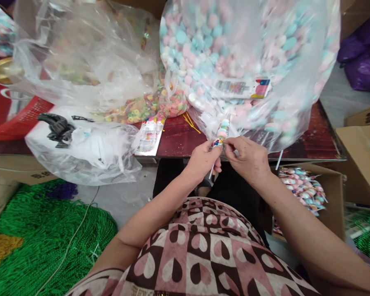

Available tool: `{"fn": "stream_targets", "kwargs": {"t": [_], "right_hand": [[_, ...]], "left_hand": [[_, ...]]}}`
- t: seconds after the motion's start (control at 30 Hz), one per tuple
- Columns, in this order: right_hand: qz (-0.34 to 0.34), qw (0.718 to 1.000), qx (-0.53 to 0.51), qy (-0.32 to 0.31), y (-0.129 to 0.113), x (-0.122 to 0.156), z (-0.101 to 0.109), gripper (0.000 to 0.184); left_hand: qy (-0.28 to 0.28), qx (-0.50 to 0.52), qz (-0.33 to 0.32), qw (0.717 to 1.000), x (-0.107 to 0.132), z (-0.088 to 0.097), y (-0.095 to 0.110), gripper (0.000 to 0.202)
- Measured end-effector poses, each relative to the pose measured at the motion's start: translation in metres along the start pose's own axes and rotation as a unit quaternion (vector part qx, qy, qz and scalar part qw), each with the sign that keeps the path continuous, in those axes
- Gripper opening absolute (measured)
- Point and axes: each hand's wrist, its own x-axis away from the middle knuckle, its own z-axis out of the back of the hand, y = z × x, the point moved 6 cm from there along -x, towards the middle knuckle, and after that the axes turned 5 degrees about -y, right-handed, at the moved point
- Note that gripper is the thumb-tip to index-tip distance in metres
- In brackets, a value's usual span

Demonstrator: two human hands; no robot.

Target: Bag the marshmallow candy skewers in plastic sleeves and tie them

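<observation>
My left hand (203,158) grips a candy skewer (223,130) wrapped in clear film, with pink, white and blue pieces on it. Its white stick points down below my fingers, and a colourful printed band shows where I hold it. The fingers of my right hand (245,158) are pinched together against the wrapper's right side; what lies between the fingertips is too small to make out. Just beyond both hands spreads a big clear bag of pastel candies (203,49). A printed label packet (242,87) rests on that bag.
On the red table (179,139) lie a stack of printed wrappers (149,137), yellow twist ties (191,122) and bags of ring candies (142,109). A white plastic bag (95,144) overhangs the edge. Below right, a cardboard box (329,197) contains wrapped skewers (305,189). Green bead strings (64,230) cover the floor left.
</observation>
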Motion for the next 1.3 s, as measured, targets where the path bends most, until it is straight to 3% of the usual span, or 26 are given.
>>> {"fn": "stream_targets", "kwargs": {"t": [0.2, 0.3, 0.37, 0.5, 0.57, 0.7, 0.8, 0.9, 0.97, 1.07, 1.2, 1.3], "right_hand": [[0.012, 0.999, 0.042, 0.023, -0.010, 0.001, -0.001, 0.018], [0.007, 1.000, 0.013, 0.020, -0.010, 0.006, -0.003, 0.014], [-0.021, 0.999, -0.031, 0.025, -0.003, 0.009, -0.003, 0.010], [-0.091, 0.990, -0.096, 0.055, 0.012, 0.012, 0.004, 0.010], [-0.096, 0.989, -0.099, 0.061, 0.012, 0.013, 0.006, 0.010], [-0.037, 0.995, -0.043, 0.079, -0.005, 0.018, 0.008, 0.011], [-0.005, 0.997, -0.032, 0.065, -0.010, 0.023, 0.004, 0.010], [-0.013, 0.995, -0.089, 0.039, -0.003, 0.024, 0.002, 0.010], [-0.054, 0.985, -0.163, 0.029, 0.006, 0.022, 0.002, 0.008], [-0.146, 0.936, -0.321, 0.003, 0.013, 0.021, -0.004, 0.007], [-0.279, 0.820, -0.500, -0.016, 0.000, 0.031, -0.020, 0.023], [-0.363, 0.733, -0.575, -0.014, -0.018, 0.045, -0.032, 0.029]], "left_hand": [[0.017, -0.047, -0.027, 0.998, -0.003, 0.003, -0.003, 0.014], [0.024, -0.042, -0.036, 0.998, -0.003, 0.005, -0.004, 0.023], [0.000, 0.013, -0.030, 0.999, -0.001, 0.003, -0.004, 0.027], [-0.102, 0.122, 0.000, 0.987, 0.004, -0.009, -0.001, 0.026], [-0.118, 0.141, 0.017, 0.983, 0.004, -0.012, -0.004, 0.023], [-0.076, 0.137, -0.010, 0.988, 0.001, -0.010, -0.010, 0.019], [-0.034, 0.067, -0.055, 0.996, 0.003, -0.006, -0.010, 0.021], [0.002, -0.037, -0.108, 0.994, 0.008, -0.001, -0.002, 0.027], [0.021, -0.091, -0.149, 0.984, 0.010, 0.003, 0.006, 0.023], [0.039, -0.066, -0.160, 0.984, 0.005, 0.010, 0.011, 0.017], [0.062, 0.059, -0.121, 0.989, -0.004, 0.014, 0.010, 0.016], [0.084, 0.044, -0.108, 0.990, -0.004, 0.013, 0.008, 0.012]]}}
